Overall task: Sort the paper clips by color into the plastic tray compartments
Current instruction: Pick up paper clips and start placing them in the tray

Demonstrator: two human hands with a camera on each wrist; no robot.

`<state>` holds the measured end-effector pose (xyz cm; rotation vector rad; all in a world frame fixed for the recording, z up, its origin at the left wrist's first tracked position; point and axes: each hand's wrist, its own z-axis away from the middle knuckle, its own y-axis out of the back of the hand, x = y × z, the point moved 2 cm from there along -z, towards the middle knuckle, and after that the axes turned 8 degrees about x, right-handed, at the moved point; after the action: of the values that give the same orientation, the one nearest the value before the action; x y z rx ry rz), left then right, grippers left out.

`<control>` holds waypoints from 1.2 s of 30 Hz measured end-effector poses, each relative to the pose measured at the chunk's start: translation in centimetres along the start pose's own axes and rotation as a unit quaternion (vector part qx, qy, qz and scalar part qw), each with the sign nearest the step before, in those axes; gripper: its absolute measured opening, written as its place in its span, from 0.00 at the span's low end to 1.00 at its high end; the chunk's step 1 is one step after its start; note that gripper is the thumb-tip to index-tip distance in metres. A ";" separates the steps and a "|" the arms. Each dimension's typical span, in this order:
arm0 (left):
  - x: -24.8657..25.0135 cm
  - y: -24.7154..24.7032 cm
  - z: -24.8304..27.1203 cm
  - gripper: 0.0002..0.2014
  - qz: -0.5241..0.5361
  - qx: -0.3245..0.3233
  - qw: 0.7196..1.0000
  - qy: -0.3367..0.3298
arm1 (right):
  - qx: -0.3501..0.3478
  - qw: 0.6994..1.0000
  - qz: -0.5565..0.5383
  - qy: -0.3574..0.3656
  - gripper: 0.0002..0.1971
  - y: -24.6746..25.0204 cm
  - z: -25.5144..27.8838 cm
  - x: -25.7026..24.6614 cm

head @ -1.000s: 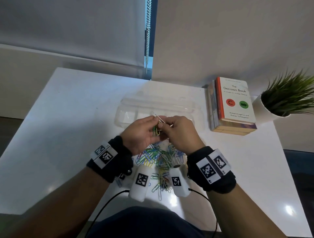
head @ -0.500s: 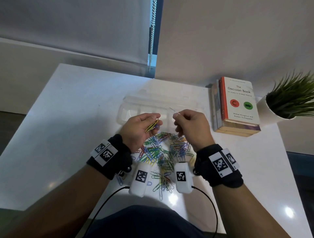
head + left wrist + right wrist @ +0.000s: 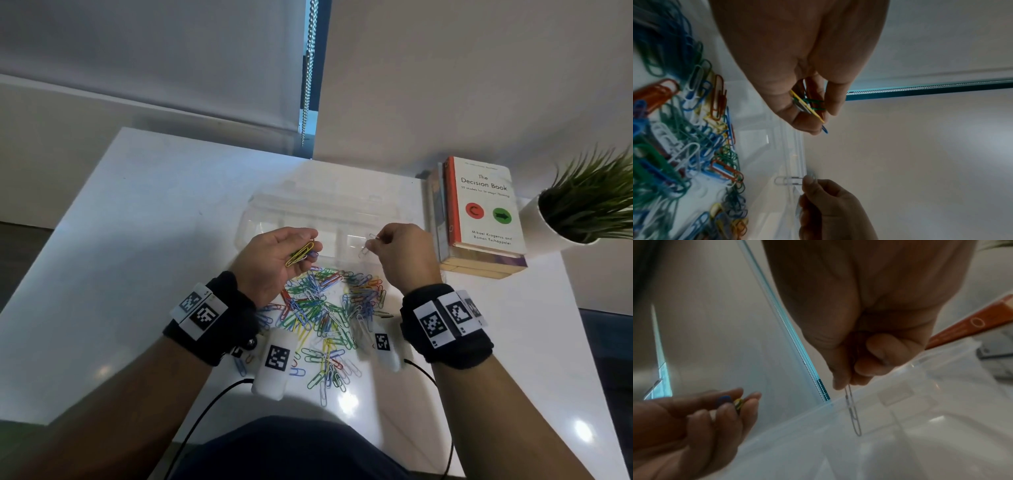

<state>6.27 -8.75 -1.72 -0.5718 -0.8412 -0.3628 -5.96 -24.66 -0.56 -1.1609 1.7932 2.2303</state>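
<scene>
White rectangular table: carried all items listed. Clear plastic compartment tray: lay toward the table's far edge, at about mid-width; its compartments looked empty, though the clear walls made this hard to judge. Loose heap of plastic-coated paper clips in blue, green, yellow, red and white: spread over the middle of the table between tray and near edge, just short of the tray's near wall. Left hand: raised above the heap's far left part, at the tray's near wall, thumb and fingers curled round a small bunch of coloured clips, the long yellow one uppermost, green and blue ones visible beneath it in the left wrist view. Right hand: raised over the right part of the tray, thumb and forefinger pinching a single silver wire paper clip by one end, the free end hanging down toward a right-hand compartment; which compartment could not be told. The two hands were well apart. Stack of books, topmost white and orange-red, titled "The Decision Book": right of the tray, at the far edge. Green spiky plant in white pot: at the far right corner
</scene>
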 end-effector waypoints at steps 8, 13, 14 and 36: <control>-0.2 -0.6 0.0 0.10 0.023 -0.004 1.000 0.019 | -0.028 0.999 0.029 0.033 0.11 0.0 0.1 -0.2; -0.2 -1.2 0.2 0.12 0.048 -0.012 0.998 0.030 | 0.000 0.997 -0.022 0.069 0.11 0.4 1.4 -1.6; -0.2 -1.3 0.3 0.11 0.050 -0.019 0.998 0.030 | -0.013 0.994 -0.071 0.079 0.09 0.4 1.9 -2.2; 0.3 0.1 0.8 0.09 0.041 0.016 0.999 -0.004 | -0.042 0.992 -0.095 0.072 0.02 -1.5 0.6 -4.5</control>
<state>6.04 -8.15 -1.08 -0.5765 -0.8280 -0.2711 -2.34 -21.87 0.80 -1.4760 1.5716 2.1817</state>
